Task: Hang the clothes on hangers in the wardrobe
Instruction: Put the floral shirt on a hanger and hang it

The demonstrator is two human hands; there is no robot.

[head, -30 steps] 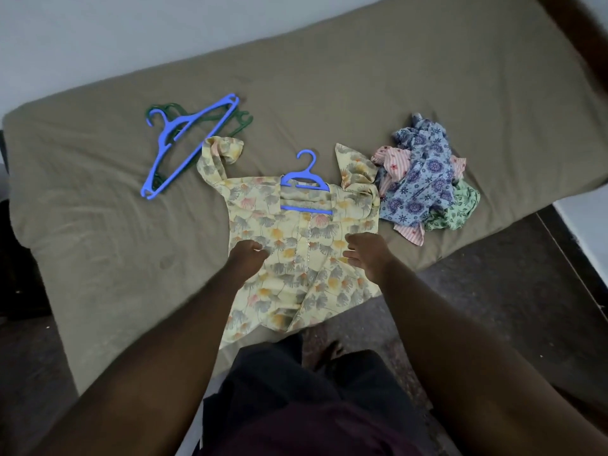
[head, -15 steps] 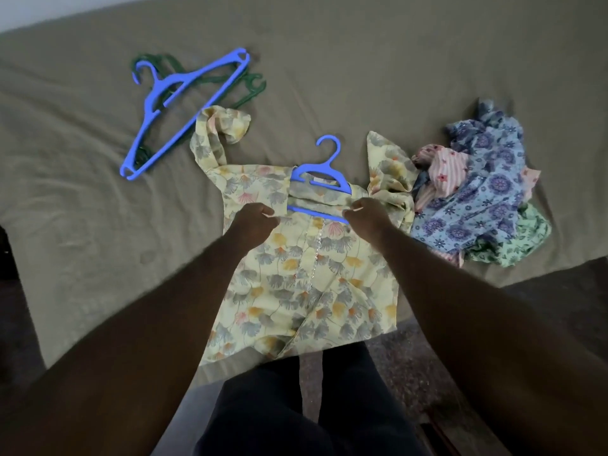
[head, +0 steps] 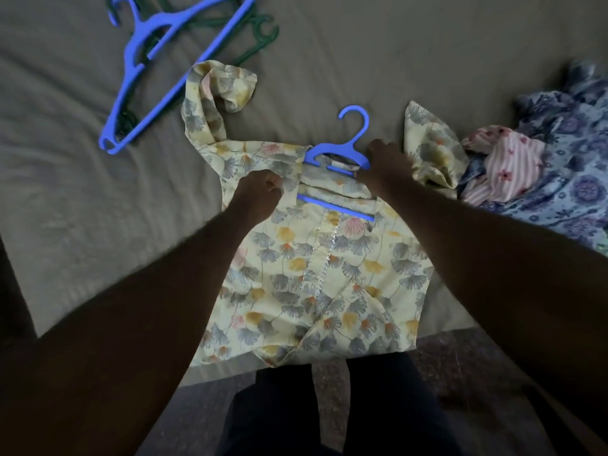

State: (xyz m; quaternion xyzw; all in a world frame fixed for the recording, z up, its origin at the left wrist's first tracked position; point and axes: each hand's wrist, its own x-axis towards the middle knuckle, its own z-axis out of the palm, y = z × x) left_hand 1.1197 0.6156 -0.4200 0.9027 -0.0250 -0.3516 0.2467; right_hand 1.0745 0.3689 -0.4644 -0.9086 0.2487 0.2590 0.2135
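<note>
Over one yellow floral shirt, left hand pinches its shoulder fabric, right hand grips one blue plastic hanger at its neck; second blue hanger lies up-left.

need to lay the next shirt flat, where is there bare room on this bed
Free: olive bedsheet left of the yellow floral shirt, nearer than the loose blue plastic hanger; also the strip beyond its collar. Crowded: right side, where the heap of patterned clothes abuts the sleeve.
</note>
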